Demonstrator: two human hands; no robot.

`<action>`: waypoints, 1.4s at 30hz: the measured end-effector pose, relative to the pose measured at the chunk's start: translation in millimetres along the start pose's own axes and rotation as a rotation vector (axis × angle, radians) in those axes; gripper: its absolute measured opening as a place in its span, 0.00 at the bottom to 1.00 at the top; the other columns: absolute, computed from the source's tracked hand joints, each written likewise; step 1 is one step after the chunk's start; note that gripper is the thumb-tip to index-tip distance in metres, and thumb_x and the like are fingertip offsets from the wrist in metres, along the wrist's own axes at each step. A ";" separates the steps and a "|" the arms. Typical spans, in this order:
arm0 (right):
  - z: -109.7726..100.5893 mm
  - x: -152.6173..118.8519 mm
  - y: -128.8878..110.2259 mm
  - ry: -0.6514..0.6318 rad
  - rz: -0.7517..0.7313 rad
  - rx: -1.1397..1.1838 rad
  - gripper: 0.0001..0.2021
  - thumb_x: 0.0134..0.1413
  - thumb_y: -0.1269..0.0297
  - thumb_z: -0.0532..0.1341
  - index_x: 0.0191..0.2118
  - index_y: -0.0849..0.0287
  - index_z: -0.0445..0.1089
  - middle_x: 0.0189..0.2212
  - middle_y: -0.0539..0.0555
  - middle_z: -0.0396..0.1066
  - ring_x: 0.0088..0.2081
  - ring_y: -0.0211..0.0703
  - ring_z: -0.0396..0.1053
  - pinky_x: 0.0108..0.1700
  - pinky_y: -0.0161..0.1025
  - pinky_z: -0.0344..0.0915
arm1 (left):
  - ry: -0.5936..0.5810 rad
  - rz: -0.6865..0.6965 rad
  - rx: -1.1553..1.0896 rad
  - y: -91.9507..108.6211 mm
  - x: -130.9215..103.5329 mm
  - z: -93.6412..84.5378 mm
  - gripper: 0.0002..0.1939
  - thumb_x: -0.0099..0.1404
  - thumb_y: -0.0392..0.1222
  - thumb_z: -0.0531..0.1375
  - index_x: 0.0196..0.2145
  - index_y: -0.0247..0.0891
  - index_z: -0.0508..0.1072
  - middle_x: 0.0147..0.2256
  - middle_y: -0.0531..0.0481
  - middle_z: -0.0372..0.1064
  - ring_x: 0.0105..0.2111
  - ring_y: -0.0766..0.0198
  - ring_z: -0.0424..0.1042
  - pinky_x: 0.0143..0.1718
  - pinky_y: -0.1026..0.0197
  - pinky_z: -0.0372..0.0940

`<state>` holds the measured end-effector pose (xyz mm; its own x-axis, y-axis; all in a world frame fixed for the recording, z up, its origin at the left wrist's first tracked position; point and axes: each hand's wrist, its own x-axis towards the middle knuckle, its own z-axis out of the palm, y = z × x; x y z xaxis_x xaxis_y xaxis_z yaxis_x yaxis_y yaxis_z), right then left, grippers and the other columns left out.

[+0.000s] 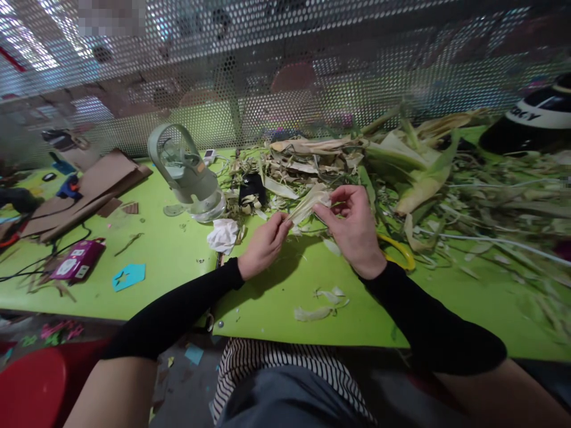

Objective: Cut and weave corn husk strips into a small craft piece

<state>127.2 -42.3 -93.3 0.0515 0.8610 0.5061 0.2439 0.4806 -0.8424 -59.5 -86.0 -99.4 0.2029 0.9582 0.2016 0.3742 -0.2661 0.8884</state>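
A pale strip of corn husk [307, 203] is stretched between my hands above the green table [267, 297]. My left hand [266, 242] pinches its lower left end between thumb and fingers. At the other end, my right hand [352, 229] grips the husk with thumb and forefinger, its remaining fingers curled. Just beyond lies a heap of dry husk pieces [312, 160]. Larger green and cream husks [414, 172] spread to the right. Yellow scissor-like handles [401, 252] show partly beside my right wrist. Small husk scraps [321, 309] rest near the table's front edge.
A pale green bottle [191, 184] and crumpled white tissue [223, 235] stand left of my hands. Farther left are a purple box [79, 260], a blue paper piece [129, 277] and brown cardboard [84, 190]. A perforated metal screen [276, 77] borders the back; a black bottle [530, 122] is far right.
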 end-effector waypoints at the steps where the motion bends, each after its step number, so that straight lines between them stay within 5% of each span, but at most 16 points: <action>1: -0.5 0.3 -0.5 0.007 0.001 -0.020 0.19 0.51 0.55 0.73 0.40 0.51 0.64 0.34 0.48 0.66 0.34 0.41 0.67 0.35 0.43 0.71 | 0.001 0.000 0.015 0.5 -0.2 -0.3 0.10 0.77 0.42 0.51 0.35 0.41 0.59 0.27 0.56 0.58 0.27 0.66 0.57 0.32 0.61 0.53; 7: -4.1 3.5 -1.5 0.013 0.051 -0.035 0.22 0.49 0.51 0.75 0.46 0.52 0.70 0.36 0.50 0.70 0.33 0.40 0.67 0.33 0.41 0.70 | -0.037 0.001 0.064 5.5 -1.1 -2.7 0.11 0.77 0.42 0.50 0.34 0.41 0.58 0.28 0.55 0.59 0.28 0.66 0.58 0.34 0.61 0.55; 13: -7.9 6.8 -4.1 -0.232 0.257 0.107 0.18 0.54 0.46 0.71 0.39 0.54 0.72 0.23 0.45 0.65 0.21 0.35 0.60 0.21 0.35 0.58 | -0.266 -0.094 -0.107 9.7 -4.1 -6.5 0.14 0.78 0.48 0.48 0.35 0.40 0.62 0.29 0.54 0.60 0.27 0.68 0.60 0.29 0.64 0.58; 19: -5.2 3.8 -11.8 -0.114 0.245 0.157 0.26 0.42 0.45 0.78 0.34 0.51 0.64 0.22 0.43 0.65 0.18 0.34 0.59 0.19 0.35 0.56 | -0.247 -0.208 -0.292 12.1 -6.8 -7.3 0.17 0.78 0.54 0.48 0.35 0.40 0.59 0.27 0.56 0.56 0.23 0.71 0.57 0.23 0.67 0.55; 23: -4.9 1.0 -14.5 -0.043 0.143 0.038 0.22 0.46 0.45 0.76 0.32 0.52 0.66 0.21 0.44 0.64 0.21 0.36 0.60 0.21 0.36 0.58 | -0.220 -0.209 -0.322 12.0 -6.3 -5.4 0.17 0.78 0.53 0.49 0.33 0.40 0.59 0.27 0.55 0.57 0.23 0.71 0.56 0.24 0.66 0.54; 28: -7.2 -0.8 -14.4 -0.040 -0.100 -0.090 0.13 0.53 0.53 0.74 0.32 0.52 0.71 0.40 0.52 0.73 0.36 0.42 0.71 0.39 0.42 0.73 | -0.266 -0.172 -0.287 12.3 -6.4 -3.7 0.18 0.79 0.54 0.45 0.35 0.41 0.59 0.28 0.54 0.63 0.23 0.70 0.59 0.25 0.63 0.56; 31: -6.7 -0.2 -12.6 -0.091 -0.080 0.004 0.15 0.52 0.51 0.74 0.33 0.53 0.71 0.54 0.55 0.72 0.49 0.47 0.74 0.51 0.48 0.74 | -0.230 -0.083 -0.173 12.3 -6.1 -3.5 0.17 0.79 0.51 0.46 0.34 0.41 0.59 0.28 0.54 0.61 0.27 0.68 0.60 0.30 0.62 0.57; 34: -4.6 1.0 -11.4 -0.137 0.057 0.127 0.19 0.51 0.46 0.74 0.33 0.53 0.69 0.44 0.53 0.76 0.41 0.44 0.75 0.43 0.45 0.75 | -0.188 -0.041 -0.078 11.4 -4.7 -2.9 0.14 0.79 0.47 0.47 0.34 0.41 0.58 0.27 0.54 0.60 0.27 0.67 0.59 0.31 0.61 0.57; 37: -2.8 1.7 -11.3 -0.113 0.113 0.156 0.20 0.49 0.47 0.74 0.32 0.52 0.66 0.27 0.46 0.68 0.28 0.38 0.66 0.30 0.37 0.67 | -0.170 -0.022 -0.024 9.2 -2.8 -1.0 0.13 0.78 0.45 0.48 0.34 0.41 0.58 0.27 0.54 0.61 0.26 0.66 0.59 0.31 0.60 0.56; 42: -3.4 2.1 -11.9 -0.085 0.090 0.077 0.16 0.51 0.55 0.73 0.32 0.52 0.65 0.25 0.45 0.62 0.26 0.37 0.61 0.28 0.37 0.62 | -0.204 -0.040 -0.043 3.6 -2.8 3.8 0.13 0.78 0.45 0.49 0.33 0.41 0.59 0.26 0.54 0.62 0.26 0.67 0.60 0.31 0.60 0.58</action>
<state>127.7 -46.8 -81.5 -0.0136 0.9107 0.4129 0.1670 0.4092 -0.8970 -55.3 -90.0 -98.3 0.3690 0.9258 0.0819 0.3477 -0.2192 0.9116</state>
